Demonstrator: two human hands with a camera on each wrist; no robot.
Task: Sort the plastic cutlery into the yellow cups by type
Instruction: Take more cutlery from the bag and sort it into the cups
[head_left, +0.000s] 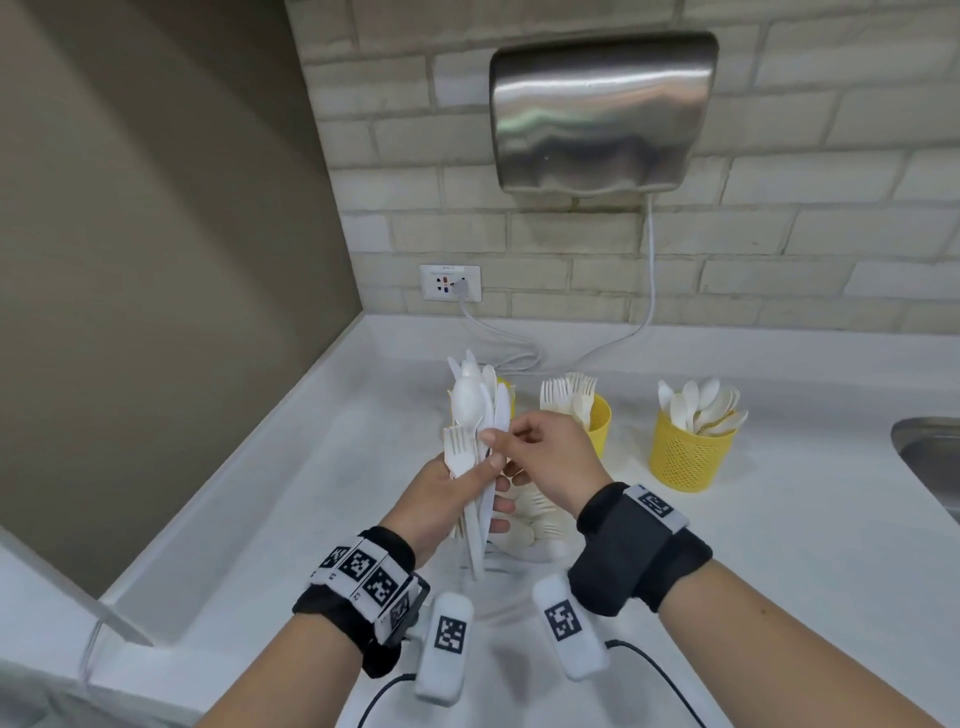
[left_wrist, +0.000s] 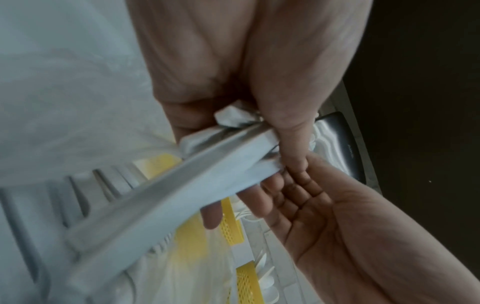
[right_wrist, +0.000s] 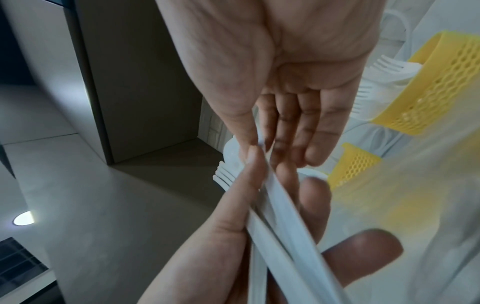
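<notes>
My left hand (head_left: 480, 480) grips a bundle of white plastic cutlery (head_left: 475, 415) upright: a spoon, a fork and knives. My right hand (head_left: 496, 439) pinches one knife (head_left: 500, 408) of that bundle between thumb and forefinger; the right wrist view shows the pinch on the knife (right_wrist: 262, 164). Three yellow cups stand behind: the left cup (head_left: 509, 397) mostly hidden by the bundle, the middle cup (head_left: 598, 423) with forks, the right cup (head_left: 685, 457) with spoons. Loose cutlery (head_left: 535, 519) lies on the counter under my hands. In the left wrist view the bundle (left_wrist: 182, 195) crosses blurred.
A white counter (head_left: 779, 545) runs to a brick wall. A steel sink (head_left: 930, 457) is at the right edge. A hand dryer (head_left: 602, 114) hangs above, its cable (head_left: 649, 270) looping to a wall socket (head_left: 451, 283). A brown panel (head_left: 156, 260) closes the left side.
</notes>
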